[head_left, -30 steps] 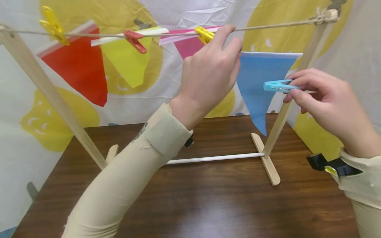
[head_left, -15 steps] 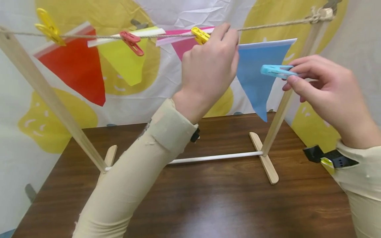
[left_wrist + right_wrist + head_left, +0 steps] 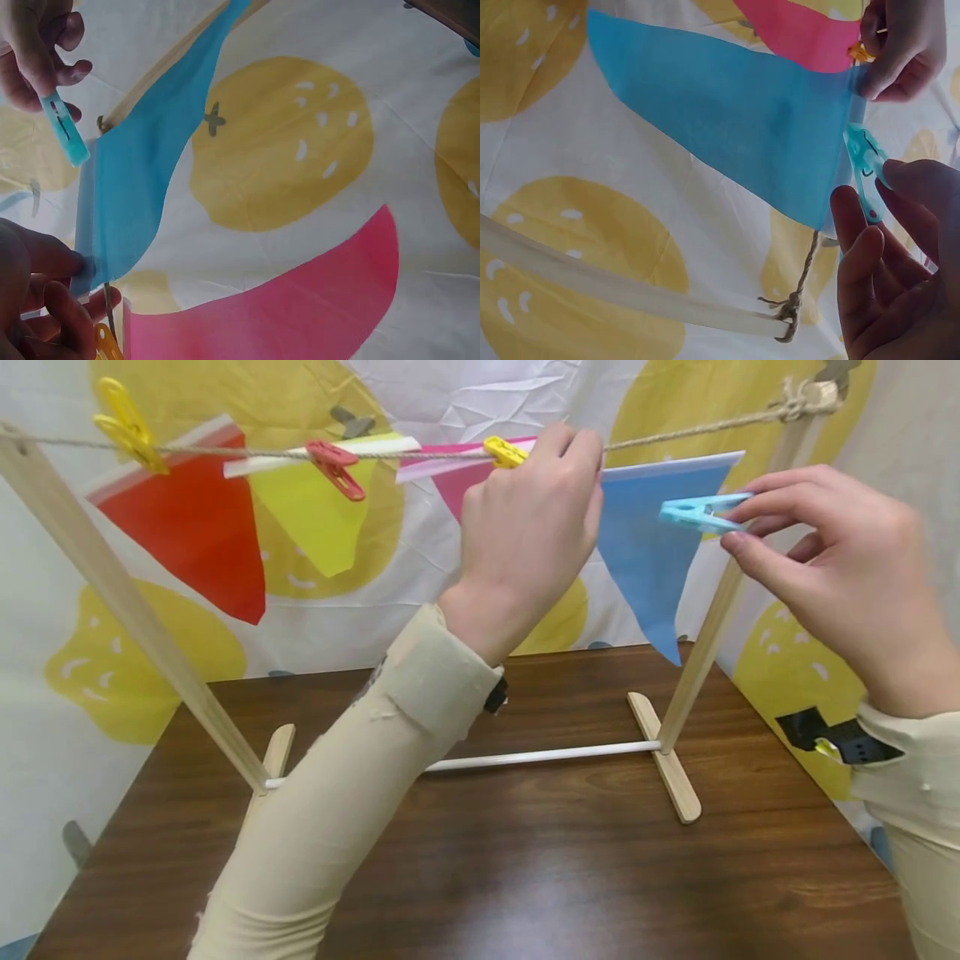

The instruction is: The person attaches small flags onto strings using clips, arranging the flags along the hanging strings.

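Note:
A blue pennant (image 3: 651, 527) with a white top band hangs just below the rope (image 3: 697, 428). My left hand (image 3: 528, 527) pinches its upper left corner at the rope; in the left wrist view the thumb (image 3: 60, 255) lies on the band. My right hand (image 3: 847, 552) holds a light blue clothespin (image 3: 701, 513) by its handles, its nose pointing left in front of the pennant. Beside my left hand, a yellow clothespin (image 3: 504, 453) clips a pink pennant (image 3: 453, 485) to the rope.
Further left, a red clothespin (image 3: 335, 467) holds a yellow pennant (image 3: 315, 518) and a yellow clothespin (image 3: 127, 427) a red pennant (image 3: 191, 527). Wooden posts (image 3: 708, 643) carry the rope, joined low by a white rod (image 3: 543, 757) over the brown table (image 3: 570, 877).
My right hand has risen with the light blue clothespin. The blue pennant's right side has lifted toward the rope. My left hand keeps its place there.

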{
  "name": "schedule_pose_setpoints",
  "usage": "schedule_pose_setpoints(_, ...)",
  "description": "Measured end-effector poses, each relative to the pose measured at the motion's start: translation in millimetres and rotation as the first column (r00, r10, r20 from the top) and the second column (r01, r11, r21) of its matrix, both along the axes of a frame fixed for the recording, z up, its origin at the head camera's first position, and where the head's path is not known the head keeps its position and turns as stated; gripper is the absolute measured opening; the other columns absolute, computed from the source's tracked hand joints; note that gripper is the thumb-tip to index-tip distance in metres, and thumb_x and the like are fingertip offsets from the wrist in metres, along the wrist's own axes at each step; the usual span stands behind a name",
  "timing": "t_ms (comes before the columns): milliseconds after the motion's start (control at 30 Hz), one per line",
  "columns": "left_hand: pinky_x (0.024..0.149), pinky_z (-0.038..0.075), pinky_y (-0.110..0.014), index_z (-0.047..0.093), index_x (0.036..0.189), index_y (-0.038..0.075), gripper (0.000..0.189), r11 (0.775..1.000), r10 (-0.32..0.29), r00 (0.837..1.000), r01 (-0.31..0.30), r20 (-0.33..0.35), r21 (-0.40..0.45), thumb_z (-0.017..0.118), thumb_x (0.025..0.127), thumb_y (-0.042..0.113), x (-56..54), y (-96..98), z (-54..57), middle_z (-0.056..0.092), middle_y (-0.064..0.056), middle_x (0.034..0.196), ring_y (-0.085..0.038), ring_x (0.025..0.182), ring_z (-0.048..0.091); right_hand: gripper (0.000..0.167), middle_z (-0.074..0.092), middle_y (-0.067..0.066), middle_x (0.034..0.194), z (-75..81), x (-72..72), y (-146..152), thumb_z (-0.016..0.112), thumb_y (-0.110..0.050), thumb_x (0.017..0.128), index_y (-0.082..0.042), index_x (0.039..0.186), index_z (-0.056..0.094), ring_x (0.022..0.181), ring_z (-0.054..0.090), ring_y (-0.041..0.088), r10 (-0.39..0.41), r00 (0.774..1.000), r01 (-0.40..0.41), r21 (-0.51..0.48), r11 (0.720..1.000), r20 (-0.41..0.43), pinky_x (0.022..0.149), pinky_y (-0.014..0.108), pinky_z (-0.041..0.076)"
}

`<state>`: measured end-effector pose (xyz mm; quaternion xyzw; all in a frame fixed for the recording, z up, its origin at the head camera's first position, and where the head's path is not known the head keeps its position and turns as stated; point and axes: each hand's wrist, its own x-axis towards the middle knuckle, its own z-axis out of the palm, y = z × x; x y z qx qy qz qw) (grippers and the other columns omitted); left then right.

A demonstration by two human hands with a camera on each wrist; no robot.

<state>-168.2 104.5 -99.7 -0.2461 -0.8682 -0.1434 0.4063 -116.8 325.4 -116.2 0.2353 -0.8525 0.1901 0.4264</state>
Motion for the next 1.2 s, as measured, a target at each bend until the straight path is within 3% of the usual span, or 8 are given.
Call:
schedule_pose_setpoints(300, 0.050, 0.045, -0.033, 0.059, 0.098, 0.015, 0.025, 0.999, 0.044, 0.998, -0.045, 0.044, 0.026, 0.036, 0.092, 0.025, -7.8, -1.4, 1.8, 0.057, 0.005, 0.101, -0.021, 0.057, 0.056, 0.020, 0.063, 0.000, 0.104, 10.2, -4.6, -3.5, 0.066, -0.008, 0.078, -0.002, 0.097, 0.067, 0.082, 0.050, -0.017, -0.044, 0.993, 0.054, 0.097, 0.994, -0.106, 0.058, 0.003, 0.034)
schedule_pose_setpoints(467, 0.053, 0.046, -0.035, 0.059, 0.095, 0.015, 0.025, 0.998, 0.059, 0.996, -0.061, 0.067, 0.035, 0.037, 0.092, 0.026, -11.9, -0.7, 1.9, 0.057, 0.006, 0.100, -0.022, 0.062, 0.058, 0.019, 0.062, 0.006, 0.105, 13.0, -13.3, -3.5, 0.065, -0.009, 0.080, -0.001, 0.097, 0.067, 0.084, 0.047, -0.017, -0.064, 0.986, 0.080, 0.101, 0.992, -0.152, 0.059, 0.004, 0.032)
schedule_pose_setpoints(667, 0.052, 0.046, -0.036, 0.060, 0.094, 0.015, 0.024, 0.998, 0.059, 0.996, -0.061, 0.060, 0.032, 0.038, 0.092, 0.027, -13.7, 0.6, 1.1, 0.056, 0.006, 0.098, -0.023, 0.062, 0.059, 0.016, 0.064, 0.001, 0.104, 15.9, -23.7, -4.1, 0.065, -0.011, 0.081, -0.003, 0.094, 0.068, 0.092, 0.055, 0.001, -0.111, 0.974, 0.120, 0.033, 0.992, -0.200, 0.061, 0.006, 0.031)
schedule_pose_setpoints(767, 0.052, 0.046, -0.036, 0.060, 0.094, 0.015, 0.024, 0.998, 0.053, 0.997, -0.055, 0.058, 0.031, 0.039, 0.091, 0.026, -13.7, 1.7, 0.6, 0.056, 0.005, 0.097, -0.023, 0.060, 0.058, 0.015, 0.064, -0.002, 0.103, 18.2, -26.9, -4.7, 0.064, -0.013, 0.082, -0.004, 0.093, 0.069, 0.088, 0.058, 0.010, -0.140, 0.964, 0.147, 0.012, 0.989, -0.226, 0.061, 0.006, 0.029)
schedule_pose_setpoints(1000, 0.052, 0.046, -0.036, 0.061, 0.089, 0.014, 0.023, 0.998, 0.061, 0.997, -0.063, 0.050, 0.033, 0.040, 0.090, 0.024, -13.1, 4.4, 0.6, 0.056, 0.004, 0.093, -0.023, 0.060, 0.058, 0.012, 0.065, -0.001, 0.100, 25.7, -28.2, -4.6, 0.066, -0.012, 0.080, -0.005, 0.090, 0.070, 0.077, 0.053, 0.001, -0.120, 0.958, 0.143, 0.071, 0.987, -0.261, 0.059, 0.006, 0.027)
schedule_pose_setpoints(1200, 0.051, 0.046, -0.036, 0.062, 0.086, 0.013, 0.024, 0.997, 0.068, 0.997, -0.069, 0.025, 0.027, 0.040, 0.090, 0.022, -13.9, 4.5, -1.0, 0.056, 0.004, 0.092, -0.023, 0.059, 0.058, 0.012, 0.066, 0.004, 0.095, 29.3, -28.1, -7.0, 0.066, -0.010, 0.080, -0.003, 0.089, 0.070, 0.068, 0.050, 0.012, -0.071, 0.954, 0.122, 0.160, 0.980, -0.292, 0.061, 0.007, 0.026)
